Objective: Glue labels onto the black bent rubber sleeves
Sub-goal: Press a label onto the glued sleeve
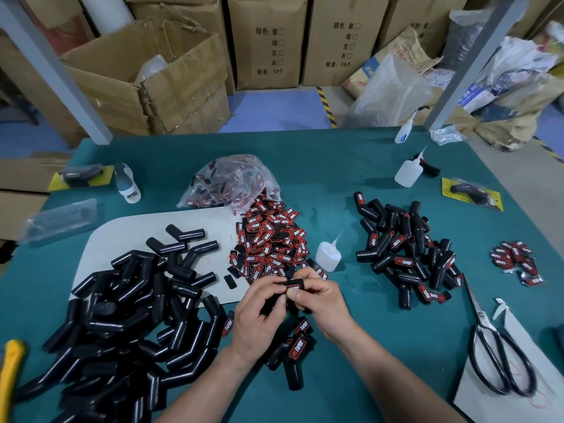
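Both my hands hold one black bent rubber sleeve [293, 283] above the green table, just in front of me. My left hand [259, 312] grips its lower part. My right hand [320, 297] pinches the upper part, with the thumb pressing a red and black label [293, 289] on it. A heap of unlabelled sleeves [122, 315] lies at the left. Loose labels [271, 242] are piled in the middle. Labelled sleeves [406, 254] are heaped at the right, and a few labelled ones [293, 352] lie under my hands. A glue bottle [328, 254] stands just beyond my right hand.
A plastic bag of labels [229, 181] lies behind the label pile. Two more glue bottles [409, 172] stand at the back right. Scissors [494, 358] lie at the right on white paper. A small label bunch [515, 261] lies far right. Cardboard boxes [152, 80] stand beyond the table.
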Tool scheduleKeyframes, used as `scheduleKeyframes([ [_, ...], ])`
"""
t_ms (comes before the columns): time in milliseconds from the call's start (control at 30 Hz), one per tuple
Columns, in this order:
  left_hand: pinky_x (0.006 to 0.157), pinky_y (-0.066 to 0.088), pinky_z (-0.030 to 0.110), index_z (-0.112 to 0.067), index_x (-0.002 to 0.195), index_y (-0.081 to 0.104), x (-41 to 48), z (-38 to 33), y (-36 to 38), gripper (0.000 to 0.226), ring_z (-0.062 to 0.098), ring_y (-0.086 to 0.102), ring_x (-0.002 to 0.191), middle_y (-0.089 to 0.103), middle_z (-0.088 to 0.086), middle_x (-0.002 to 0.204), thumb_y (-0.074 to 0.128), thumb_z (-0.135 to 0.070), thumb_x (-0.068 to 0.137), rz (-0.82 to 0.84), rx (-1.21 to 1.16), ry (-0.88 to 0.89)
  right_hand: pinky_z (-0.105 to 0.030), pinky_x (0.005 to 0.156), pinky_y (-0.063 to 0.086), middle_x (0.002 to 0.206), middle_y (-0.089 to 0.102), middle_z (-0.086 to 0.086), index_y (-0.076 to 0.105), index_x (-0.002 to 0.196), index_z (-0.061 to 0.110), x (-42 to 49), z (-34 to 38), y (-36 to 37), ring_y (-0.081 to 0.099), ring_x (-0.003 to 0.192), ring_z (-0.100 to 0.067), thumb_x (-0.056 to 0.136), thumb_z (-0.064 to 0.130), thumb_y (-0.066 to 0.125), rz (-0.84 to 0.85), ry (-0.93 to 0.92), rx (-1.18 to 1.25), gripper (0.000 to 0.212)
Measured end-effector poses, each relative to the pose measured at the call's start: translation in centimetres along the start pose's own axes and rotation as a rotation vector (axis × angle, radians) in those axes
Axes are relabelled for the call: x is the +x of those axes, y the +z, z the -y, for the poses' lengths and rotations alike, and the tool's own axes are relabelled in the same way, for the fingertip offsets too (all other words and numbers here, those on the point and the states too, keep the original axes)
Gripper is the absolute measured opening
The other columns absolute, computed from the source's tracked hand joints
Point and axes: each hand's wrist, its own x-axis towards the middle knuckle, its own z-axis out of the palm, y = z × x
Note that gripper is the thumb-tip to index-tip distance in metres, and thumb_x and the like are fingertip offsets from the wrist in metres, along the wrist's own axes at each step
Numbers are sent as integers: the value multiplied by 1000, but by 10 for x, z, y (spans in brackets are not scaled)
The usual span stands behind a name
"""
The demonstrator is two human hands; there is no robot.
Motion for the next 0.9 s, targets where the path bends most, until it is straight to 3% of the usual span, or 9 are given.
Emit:
scheduleKeyframes([
  [100, 100, 50, 26, -18, 108, 69, 0, 1, 1, 16, 19, 68, 112, 70, 3, 116, 67, -14, 93, -12, 6, 5, -23, 70, 44, 89, 56, 1, 75, 79, -1, -1, 0, -1, 53, 75, -13, 75, 20, 81, 5, -17, -19, 22],
  [267, 98, 52, 27, -18, 106, 69, 1, 2, 1, 15, 20, 69, 109, 70, -4, 116, 68, -13, 92, -58, -1, 9, -27, 59, 38, 90, 55, 0, 77, 82, 3, -2, 0, 3, 44, 64, -17, 79, 24, 80, -4, -31, 4, 22],
  [700, 99, 51, 26, -20, 103, 70, 1, 0, 3, 16, 19, 69, 109, 72, -3, 114, 71, -12, 89, -79, -38, 8, -26, 64, 41, 90, 59, -1, 67, 68, -1, -1, 1, 5, 48, 68, -15, 74, 19, 79, -54, -34, 100, 24],
  [900, 98, 52, 27, -19, 103, 70, 0, -1, 3, 15, 20, 69, 108, 72, -1, 113, 70, -11, 90, -88, -47, 10, -22, 61, 43, 93, 61, 0, 72, 71, 6, -2, 5, 7, 49, 67, -13, 75, 18, 78, -28, -9, 158, 14],
])
